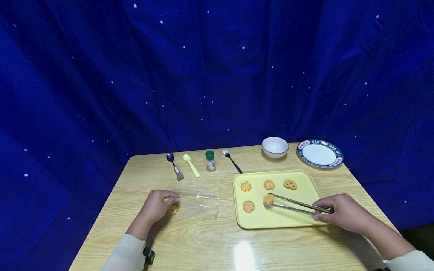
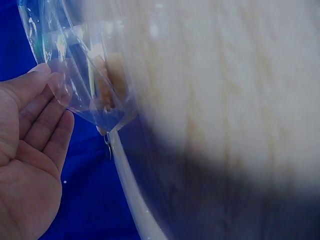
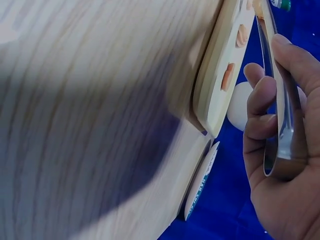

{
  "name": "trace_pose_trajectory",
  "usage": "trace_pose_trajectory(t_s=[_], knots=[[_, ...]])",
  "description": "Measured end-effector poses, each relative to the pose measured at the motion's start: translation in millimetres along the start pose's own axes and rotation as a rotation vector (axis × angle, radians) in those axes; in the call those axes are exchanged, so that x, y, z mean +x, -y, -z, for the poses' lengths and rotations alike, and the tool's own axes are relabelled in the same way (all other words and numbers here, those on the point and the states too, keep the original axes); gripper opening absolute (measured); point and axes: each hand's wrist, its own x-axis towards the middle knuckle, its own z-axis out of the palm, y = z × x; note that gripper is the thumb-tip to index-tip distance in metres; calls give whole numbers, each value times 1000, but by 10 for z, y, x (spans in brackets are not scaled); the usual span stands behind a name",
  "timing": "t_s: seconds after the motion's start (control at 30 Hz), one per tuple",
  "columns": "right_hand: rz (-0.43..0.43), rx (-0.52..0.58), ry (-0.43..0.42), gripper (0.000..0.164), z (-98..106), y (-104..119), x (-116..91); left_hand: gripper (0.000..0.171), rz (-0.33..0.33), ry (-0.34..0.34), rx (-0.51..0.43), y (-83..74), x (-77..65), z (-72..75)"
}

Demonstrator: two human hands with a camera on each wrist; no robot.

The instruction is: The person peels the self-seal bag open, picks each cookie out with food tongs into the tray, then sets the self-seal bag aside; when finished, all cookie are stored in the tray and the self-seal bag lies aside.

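My left hand (image 1: 158, 205) pinches the edge of a clear plastic bag (image 1: 203, 201) between thumb and fingers, left of the tray. Inside the bag, partly under that hand, lies a cookie (image 1: 174, 209). In my right hand (image 1: 346, 211) is a pair of metal tongs (image 1: 298, 203), its bend lying in the palm in the right wrist view. The tong tips close around a round cookie (image 1: 269, 199) over the yellow tray (image 1: 278, 222). Also on the tray are a flower-shaped cookie (image 1: 245, 186), a swirled cookie (image 1: 269, 184), a pretzel-shaped cookie (image 1: 290, 184) and a speckled round cookie (image 1: 248, 206).
Behind the bag lie a dark spoon (image 1: 174, 165), a yellow spoon (image 1: 191, 165), a green-capped jar (image 1: 210, 161) and a fork (image 1: 232, 161). A white bowl (image 1: 275, 147) and a blue-rimmed plate (image 1: 320, 153) stand behind the tray. A blue curtain (image 1: 217, 75) hangs at the table's back edge.
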Motion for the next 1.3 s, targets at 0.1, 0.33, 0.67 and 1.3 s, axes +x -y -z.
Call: trace_pose_trajectory(t_s=[0.1, 0.33, 0.67, 1.3], knots=[[4, -8, 4, 23, -6, -26, -29, 13, -4, -1, 0, 0, -2, 1], [4, -6, -1, 24, -21, -79, -58, 13, 6, 4, 5, -8, -12, 27], [-28, 6, 1, 26, -24, -117, -67, 13, 13, 3, 14, -10, -8, 14], [186, 143, 49, 16, -300, 517, 507, 12, -3, 5, 15, -5, -11, 37]])
